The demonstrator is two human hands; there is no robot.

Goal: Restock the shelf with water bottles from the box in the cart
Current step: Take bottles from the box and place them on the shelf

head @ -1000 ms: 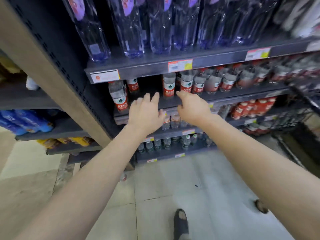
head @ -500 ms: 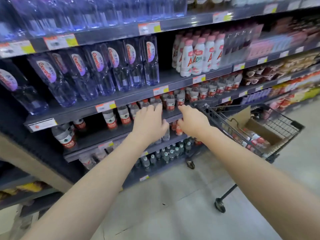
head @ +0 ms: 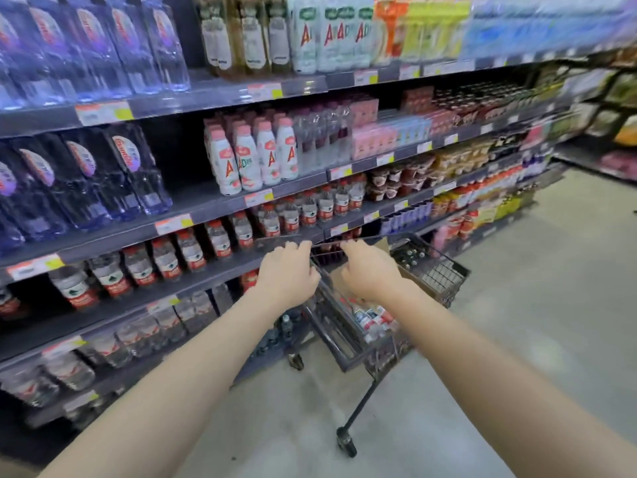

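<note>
Cardboard box (head: 412, 277) beneath right hand (head: 370, 270)

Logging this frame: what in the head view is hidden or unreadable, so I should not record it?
- Head view: the count of clear red-labelled water bottles in the brown cardboard box. The right hand, its forearm and the black wire cart mesh cover most.
- Head view: print on the orange-and-yellow shelf price tags, blurred.
- Head view: blue packs top right, blurred and cut off by the edge.
- Head view: whether the left hand touches the cart rim is unclear.

Two hands, left (head: 287, 276) and right (head: 370, 270); one cart (head: 442, 276); one cardboard box (head: 412, 276).
</note>
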